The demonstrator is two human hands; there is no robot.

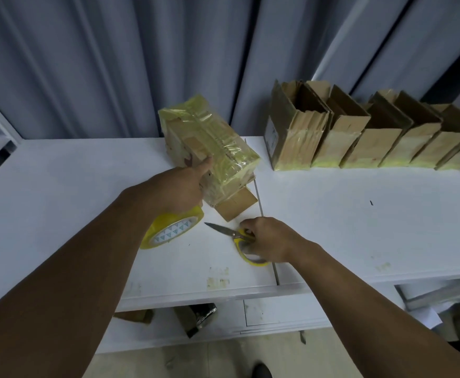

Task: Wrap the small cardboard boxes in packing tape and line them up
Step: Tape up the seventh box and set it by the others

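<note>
A small cardboard box wrapped in yellowish packing tape lies tilted on the white table. My left hand presses against its near side, index finger along the box, and also holds a yellow tape roll beneath the palm. One cardboard flap sticks out from under the box. My right hand is closed around the yellow handles of a pair of scissors lying on the table, blades pointing left. Several taped, open-topped boxes stand in a row at the back right.
Grey curtains hang behind the table. A seam runs across the tabletop between two panels. Below the front edge are a lower shelf with dark objects and papers, and the floor.
</note>
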